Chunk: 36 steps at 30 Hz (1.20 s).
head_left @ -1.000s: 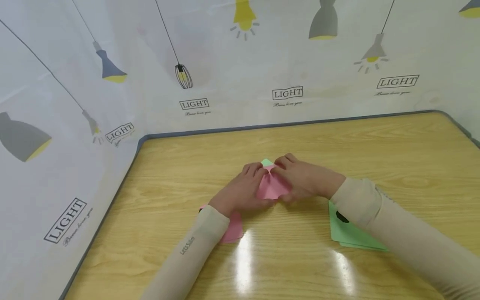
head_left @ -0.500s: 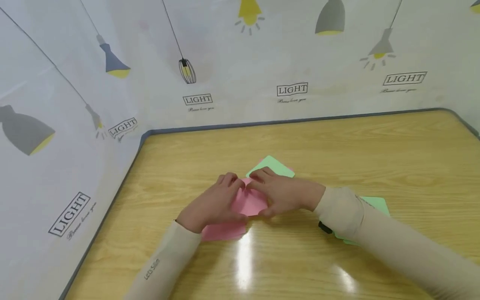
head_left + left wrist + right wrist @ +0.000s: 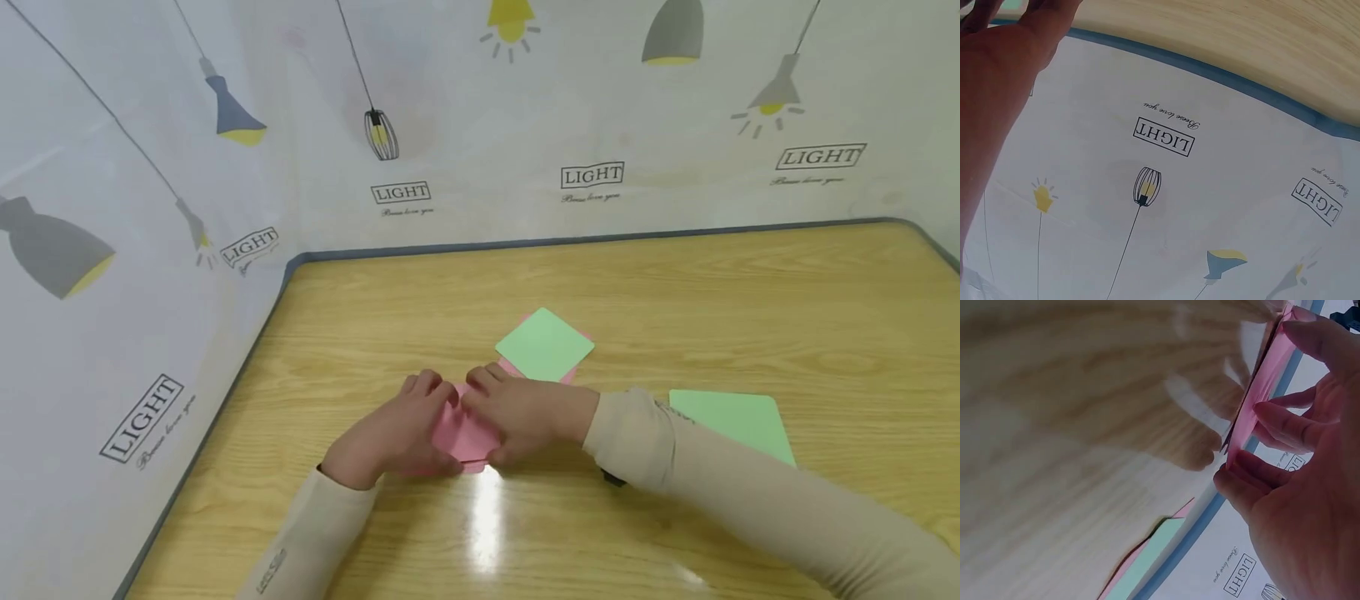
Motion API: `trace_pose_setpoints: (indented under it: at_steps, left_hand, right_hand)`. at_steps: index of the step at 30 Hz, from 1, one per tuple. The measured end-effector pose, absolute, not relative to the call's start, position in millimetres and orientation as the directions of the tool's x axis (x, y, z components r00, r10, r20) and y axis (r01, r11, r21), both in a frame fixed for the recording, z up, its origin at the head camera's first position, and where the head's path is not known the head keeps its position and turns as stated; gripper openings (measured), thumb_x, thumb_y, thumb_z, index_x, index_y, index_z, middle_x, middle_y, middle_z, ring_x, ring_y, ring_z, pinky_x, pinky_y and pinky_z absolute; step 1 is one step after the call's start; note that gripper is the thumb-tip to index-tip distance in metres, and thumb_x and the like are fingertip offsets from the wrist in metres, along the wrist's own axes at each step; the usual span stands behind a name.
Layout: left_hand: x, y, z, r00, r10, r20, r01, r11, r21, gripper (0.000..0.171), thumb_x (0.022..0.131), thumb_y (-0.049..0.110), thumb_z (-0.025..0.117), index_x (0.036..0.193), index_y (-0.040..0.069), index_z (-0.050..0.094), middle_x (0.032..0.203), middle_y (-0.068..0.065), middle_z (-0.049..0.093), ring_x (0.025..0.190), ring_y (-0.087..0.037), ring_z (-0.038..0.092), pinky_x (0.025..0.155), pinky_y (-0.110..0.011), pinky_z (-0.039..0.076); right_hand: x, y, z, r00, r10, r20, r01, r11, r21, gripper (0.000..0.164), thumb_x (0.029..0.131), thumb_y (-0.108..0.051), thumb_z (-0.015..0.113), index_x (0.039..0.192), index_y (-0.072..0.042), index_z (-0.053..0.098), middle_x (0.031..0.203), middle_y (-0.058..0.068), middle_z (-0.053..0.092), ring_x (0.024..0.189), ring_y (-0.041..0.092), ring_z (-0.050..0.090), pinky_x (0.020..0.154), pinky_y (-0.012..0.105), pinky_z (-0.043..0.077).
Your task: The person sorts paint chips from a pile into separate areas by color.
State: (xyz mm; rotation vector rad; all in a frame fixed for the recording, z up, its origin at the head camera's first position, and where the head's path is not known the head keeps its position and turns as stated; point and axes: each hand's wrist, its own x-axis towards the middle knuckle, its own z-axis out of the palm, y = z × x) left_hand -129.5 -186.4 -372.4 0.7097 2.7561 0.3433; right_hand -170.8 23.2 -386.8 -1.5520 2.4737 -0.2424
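Both hands hold a square pink paper sheet (image 3: 468, 431) by its edges, close over other pink paper at the middle left of the table. My left hand (image 3: 401, 429) grips its left side and my right hand (image 3: 525, 410) its right side. In the right wrist view the pink sheet (image 3: 1263, 394) appears nearly edge-on, low over the wood, with fingers and thumb of the right hand (image 3: 1316, 456) along its border. Only part of the left hand (image 3: 1004, 69) enters the left wrist view; its fingertips are cut off there.
Farther back, a green sheet (image 3: 543, 343) lies turned like a diamond on pink paper (image 3: 508, 367). To the right, green paper (image 3: 738, 417) is partly covered by the right sleeve. A wall covering printed with lamps (image 3: 487, 117) rises behind the table (image 3: 375, 317).
Both hands have moved left and nearer with the pink sheet, from over the diamond-turned green sheet to the pink paper. That green sheet now shows whole.
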Motion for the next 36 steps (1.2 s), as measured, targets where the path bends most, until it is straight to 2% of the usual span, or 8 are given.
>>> trace_pose_setpoints:
  at_steps: [6, 10, 23, 28, 33, 36]
  left_hand:
    - [-127, -191, -376, -0.841, 0.514, -0.171, 0.458, 0.843, 0.281, 0.063, 0.076, 0.04, 0.083, 0.124, 0.009, 0.054, 0.132, -0.009, 0.042, 0.12, -0.029, 0.042, 0.093, -0.04, 0.046]
    - [-127, -191, -376, -0.837, 0.518, -0.176, 0.461, 0.842, 0.281, 0.059, 0.081, 0.036, 0.08, 0.125, 0.008, 0.053, 0.137, -0.01, 0.041, 0.125, -0.031, 0.04, 0.097, -0.041, 0.044]
    - [-128, -189, -376, -0.841, 0.513, -0.171, 0.458, 0.844, 0.278, 0.057, 0.081, 0.036, 0.079, 0.122, 0.007, 0.054, 0.137, -0.007, 0.041, 0.125, -0.029, 0.038, 0.097, -0.039, 0.044]
    - [-133, -187, -377, -0.846, 0.515, -0.139, 0.472, 0.844, 0.253, 0.045, 0.086, 0.036, 0.073, 0.116, 0.007, 0.056, 0.132, -0.006, 0.044, 0.121, -0.028, 0.042, 0.095, -0.038, 0.044]
    - [-144, -186, -382, -0.856, 0.512, -0.066, 0.482, 0.839, 0.254, 0.036, 0.09, 0.031, 0.07, 0.112, 0.004, 0.058, 0.128, -0.009, 0.046, 0.116, -0.027, 0.044, 0.092, -0.037, 0.046]
    - [-153, -183, -386, -0.839, 0.543, -0.014, 0.52, 0.811, 0.268, 0.035, 0.092, 0.026, 0.067, 0.116, 0.003, 0.058, 0.128, -0.01, 0.046, 0.118, -0.027, 0.043, 0.094, -0.037, 0.045]
  right_hand:
    - [-168, 20, -388, -0.432, -0.893, -0.128, -0.857, 0.45, -0.25, 0.053, 0.087, -0.037, 0.067, 0.134, -0.019, 0.049, 0.143, 0.015, 0.037, 0.132, 0.03, 0.036, 0.104, 0.039, 0.038]
    - [-167, 18, -387, -0.438, -0.886, -0.153, -0.85, 0.463, -0.25, 0.052, 0.088, -0.035, 0.068, 0.134, -0.021, 0.049, 0.144, 0.014, 0.036, 0.133, 0.03, 0.035, 0.103, 0.039, 0.039]
    - [-166, 19, -385, -0.447, -0.881, -0.154, -0.847, 0.472, -0.246, 0.053, 0.088, -0.037, 0.07, 0.135, -0.022, 0.051, 0.145, 0.014, 0.038, 0.133, 0.029, 0.037, 0.105, 0.039, 0.038]
    - [-168, 26, -382, -0.452, -0.874, -0.177, -0.828, 0.485, -0.28, 0.057, 0.089, -0.042, 0.067, 0.137, -0.019, 0.048, 0.148, 0.015, 0.036, 0.137, 0.031, 0.032, 0.107, 0.039, 0.036]
    - [-177, 46, -373, -0.54, -0.822, -0.181, -0.75, 0.567, -0.34, 0.067, 0.091, -0.039, 0.065, 0.146, -0.011, 0.04, 0.153, 0.017, 0.029, 0.141, 0.032, 0.026, 0.106, 0.041, 0.037]
    - [-186, 61, -370, -0.622, -0.77, -0.139, -0.691, 0.624, -0.365, 0.065, 0.092, -0.034, 0.066, 0.145, -0.006, 0.04, 0.149, 0.021, 0.033, 0.137, 0.035, 0.032, 0.103, 0.043, 0.039]
